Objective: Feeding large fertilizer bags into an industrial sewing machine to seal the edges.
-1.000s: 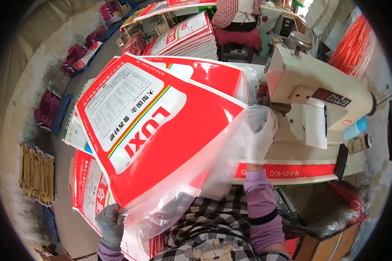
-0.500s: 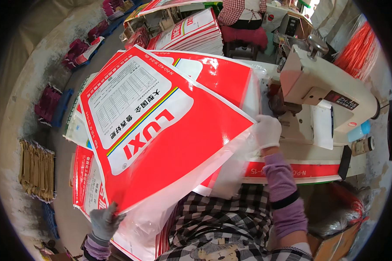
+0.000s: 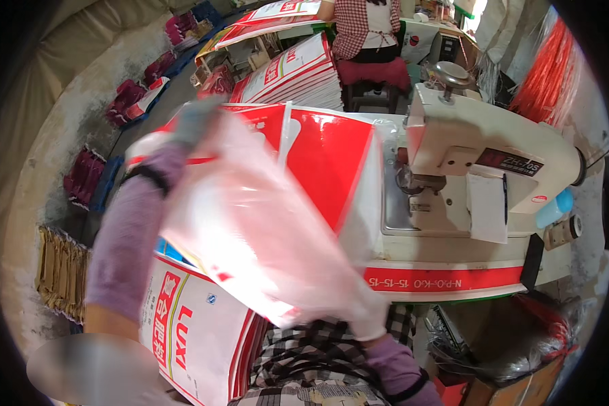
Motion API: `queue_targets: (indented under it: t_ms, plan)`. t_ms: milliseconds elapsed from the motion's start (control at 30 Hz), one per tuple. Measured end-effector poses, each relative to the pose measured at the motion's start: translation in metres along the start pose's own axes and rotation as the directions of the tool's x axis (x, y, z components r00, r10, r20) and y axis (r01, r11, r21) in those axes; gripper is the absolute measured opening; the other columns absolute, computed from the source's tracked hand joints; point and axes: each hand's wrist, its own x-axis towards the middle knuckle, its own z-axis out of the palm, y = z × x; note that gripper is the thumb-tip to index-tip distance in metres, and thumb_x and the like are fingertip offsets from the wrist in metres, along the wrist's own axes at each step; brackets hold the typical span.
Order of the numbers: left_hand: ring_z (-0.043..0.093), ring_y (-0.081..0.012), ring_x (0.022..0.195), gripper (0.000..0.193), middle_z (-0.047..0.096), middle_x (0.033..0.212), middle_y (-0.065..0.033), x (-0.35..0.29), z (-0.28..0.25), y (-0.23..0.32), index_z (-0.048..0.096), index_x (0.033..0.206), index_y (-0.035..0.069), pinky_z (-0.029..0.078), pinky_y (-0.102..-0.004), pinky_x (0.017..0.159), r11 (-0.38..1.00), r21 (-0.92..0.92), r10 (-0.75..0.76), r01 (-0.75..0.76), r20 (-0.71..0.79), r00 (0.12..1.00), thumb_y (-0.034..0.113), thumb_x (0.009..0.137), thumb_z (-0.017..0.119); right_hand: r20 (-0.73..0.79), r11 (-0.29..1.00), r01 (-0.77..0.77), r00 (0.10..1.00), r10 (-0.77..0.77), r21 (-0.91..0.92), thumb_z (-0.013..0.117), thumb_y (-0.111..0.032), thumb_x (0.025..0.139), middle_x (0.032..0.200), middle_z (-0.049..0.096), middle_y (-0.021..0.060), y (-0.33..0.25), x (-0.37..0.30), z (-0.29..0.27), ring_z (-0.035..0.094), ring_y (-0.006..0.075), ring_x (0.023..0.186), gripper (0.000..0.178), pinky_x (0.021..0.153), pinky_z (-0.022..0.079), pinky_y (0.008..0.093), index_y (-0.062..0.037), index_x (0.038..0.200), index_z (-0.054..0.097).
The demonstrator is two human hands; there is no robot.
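A: Where is the shiny bag (image 3: 250,223)?

B: In the middle. It slants from one hand down to the other. Its pale side faces us, with a bit of red. It's so blurry that its edges are hard to follow.

A: What is the left hand (image 3: 199,122) doing?

B: It has a grey glove and it's at the top end of the bag. It's all smeary, so I can't tell if the fingers are open or closed.

A: And the right hand (image 3: 369,318)?

B: That white glove is at the bottom corner. The glove and the bag look almost the same colour there, so I can't tell about those fingers either.

A: Does anything cover the bag?

B: Yes, the purple left sleeve (image 3: 132,250) hides some of its left side.

A: What's around it?

B: A red bag (image 3: 325,162) lies partly hidden behind it. A pile of bags (image 3: 193,325) sits below, and the shiny bag covers its top part. On the right, a big sewing machine (image 3: 467,135) stands on the tabletop (image 3: 446,247), with white paper (image 3: 487,206) by it.

A: And far away?

B: Another person (image 3: 365,34) sits on a stool, with the head cut off by the top edge.
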Motion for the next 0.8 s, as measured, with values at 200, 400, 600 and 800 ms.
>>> queue_targets:
  t_ms: [200, 400, 600, 800]
  plan:
    - [0.068, -0.0241, 0.086, 0.020, 0.070, 0.096, 0.0008, 0.062, 0.181, 0.235, 0.072, 0.098, 0.022, 0.054, -0.0369, 0.075, 0.882, -0.374, 0.374, -0.285, 0.193, 0.907, 0.020, 0.082, 0.061, -0.360, 0.558, -0.563, 0.430, 0.828, 0.609, 0.055, -0.009, 0.091, 0.089, 0.067, 0.0048, 0.008, -0.164, -0.049, 0.058, 0.0126, 0.064, 0.040, 0.054, 0.045, 0.0270, -0.0036, 0.130, 0.058]
    - [0.069, -0.0180, 0.073, 0.018, 0.071, 0.083, 0.0019, 0.059, 0.198, 0.297, 0.072, 0.100, 0.023, 0.054, -0.0335, 0.067, 0.819, 0.000, 0.544, -0.574, 0.316, 0.777, 0.028, 0.085, 0.062, -0.082, 0.758, -0.371, 0.917, 0.390, -0.536, 0.063, -0.013, 0.088, 0.074, 0.070, 0.0068, 0.035, -0.213, -0.083, 0.064, 0.0102, 0.062, 0.024, 0.054, 0.049, 0.0304, -0.0021, 0.107, 0.071]
    - [0.069, -0.0191, 0.064, 0.042, 0.071, 0.081, -0.0048, 0.076, 0.158, 0.317, 0.071, 0.101, 0.017, 0.053, -0.0329, 0.060, 0.969, -0.130, 0.240, -0.209, 0.675, 0.698, 0.053, 0.094, 0.051, -0.076, 0.784, -0.602, 0.798, 0.598, -0.153, 0.054, -0.024, 0.096, 0.060, 0.062, 0.0073, 0.012, -0.233, -0.068, 0.059, 0.0154, 0.048, 0.027, 0.047, 0.048, 0.0309, -0.0060, 0.107, 0.071]
    - [0.059, -0.0301, 0.105, 0.056, 0.058, 0.121, -0.0167, -0.025, 0.115, 0.335, 0.043, 0.139, 0.003, 0.048, -0.0392, 0.088, 0.784, -0.465, 0.616, -0.412, 0.661, 0.427, 0.029, 0.092, 0.058, -0.130, 0.859, -0.511, 0.852, 0.507, -0.004, 0.060, -0.014, 0.082, 0.076, 0.060, 0.0207, 0.028, -0.096, -0.047, 0.061, 0.0379, 0.066, 0.046, 0.059, 0.048, 0.0437, -0.0120, 0.128, 0.060]
